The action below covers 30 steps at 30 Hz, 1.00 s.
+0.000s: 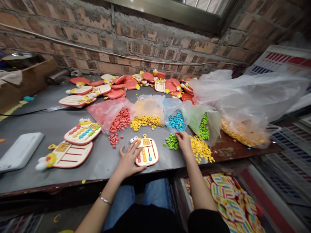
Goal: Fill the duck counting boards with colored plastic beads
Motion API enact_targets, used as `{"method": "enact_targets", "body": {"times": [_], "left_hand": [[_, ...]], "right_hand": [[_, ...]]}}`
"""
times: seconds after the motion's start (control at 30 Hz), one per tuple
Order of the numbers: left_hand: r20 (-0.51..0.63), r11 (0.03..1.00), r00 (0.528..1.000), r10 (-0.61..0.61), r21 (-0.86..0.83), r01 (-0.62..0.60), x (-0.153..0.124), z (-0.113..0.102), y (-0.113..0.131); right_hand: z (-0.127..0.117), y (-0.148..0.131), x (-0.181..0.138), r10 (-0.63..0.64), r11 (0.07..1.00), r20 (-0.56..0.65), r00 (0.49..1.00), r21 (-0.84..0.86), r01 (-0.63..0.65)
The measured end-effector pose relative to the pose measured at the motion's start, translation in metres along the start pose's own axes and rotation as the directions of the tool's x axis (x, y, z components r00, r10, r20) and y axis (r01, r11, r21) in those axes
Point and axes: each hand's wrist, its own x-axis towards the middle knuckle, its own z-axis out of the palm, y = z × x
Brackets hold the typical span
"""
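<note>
Steadying the duck-shaped board (149, 154) at the near edge of the grey table (48, 124), the left hand (128, 159) lies open and flat, fingers spread across the board's left half, pinning it rather than gripping it. The board is a glossy cream plastic panel with a red rim, a yellow loop at its top, and short columns of small coloured pieces already seated in its face. Most of its rows look bare, so the filling appears to be at an early stage. The right hand (184, 141) reaches to the loose green pieces (171, 141), fingertips curled down at the seam between them and the yellow pieces (201, 149). Whether it has a piece pinched cannot be told. Seating a piece would call for a fine fingertip pinch and correct alignment over a vacant slot. Farther out, a scatter of red pieces (113, 139) lies to the left. Behind it, thin crinkled plastic bags (145, 108) spill red, yellow, blue and green stock. Two filled boards (82, 133) rest at the left, a heap of red-backed boards (145, 82) lines the brick wall (145, 48), and a crate of boards (230, 197) stands below at the right.
</note>
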Motion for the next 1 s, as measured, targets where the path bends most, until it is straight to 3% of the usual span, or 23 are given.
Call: {"method": "enact_targets", "body": {"times": [0.1, 0.2, 0.37, 0.53, 0.63, 0.8, 0.87, 0.93, 0.97, 1.0], "left_hand": [[-0.013, 1.000, 1.000, 0.003, -0.015, -0.003, 0.000, 0.001, -0.001], [-0.018, 1.000, 1.000, 0.004, -0.020, -0.005, 0.000, 0.001, -0.001], [-0.001, 1.000, 1.000, 0.002, -0.011, -0.002, 0.001, 0.001, 0.000], [-0.002, 1.000, 1.000, -0.001, -0.014, 0.001, 0.000, 0.000, 0.001], [-0.007, 1.000, 1.000, -0.001, -0.016, 0.000, 0.001, 0.000, 0.000], [-0.012, 1.000, 1.000, 0.004, -0.004, -0.004, 0.001, 0.001, -0.001], [-0.013, 1.000, 1.000, 0.004, 0.006, -0.004, 0.001, 0.001, -0.001], [-0.013, 1.000, 1.000, 0.007, 0.015, -0.007, 0.000, 0.002, -0.001], [-0.015, 1.000, 1.000, 0.009, 0.018, -0.009, 0.000, 0.002, -0.001], [-0.019, 1.000, 1.000, 0.010, 0.020, -0.009, 0.000, 0.002, -0.002]], "right_hand": [[0.020, -0.035, -0.015, -0.071, 0.967, 0.044, 0.997, 0.246, 0.058], [0.042, -0.070, -0.024, -0.180, 0.931, 0.151, 0.972, 0.345, 0.119], [0.066, -0.091, -0.021, -0.340, 0.938, 0.318, 0.885, 0.182, 0.295], [0.058, -0.082, -0.023, -0.402, 0.915, 0.394, 0.827, 0.129, 0.383], [0.051, -0.080, -0.029, -0.418, 0.908, 0.448, 0.790, 0.230, 0.350], [0.056, -0.089, -0.032, -0.428, 0.883, 0.440, 0.789, 0.390, 0.261], [0.054, -0.093, -0.031, -0.466, 0.860, 0.511, 0.722, 0.452, 0.236], [0.047, -0.093, -0.030, -0.505, 0.837, 0.601, 0.619, 0.518, 0.179], [0.041, -0.089, -0.029, -0.504, 0.828, 0.615, 0.606, 0.543, 0.138], [0.034, -0.083, -0.028, -0.477, 0.825, 0.596, 0.646, 0.556, 0.096]]}}
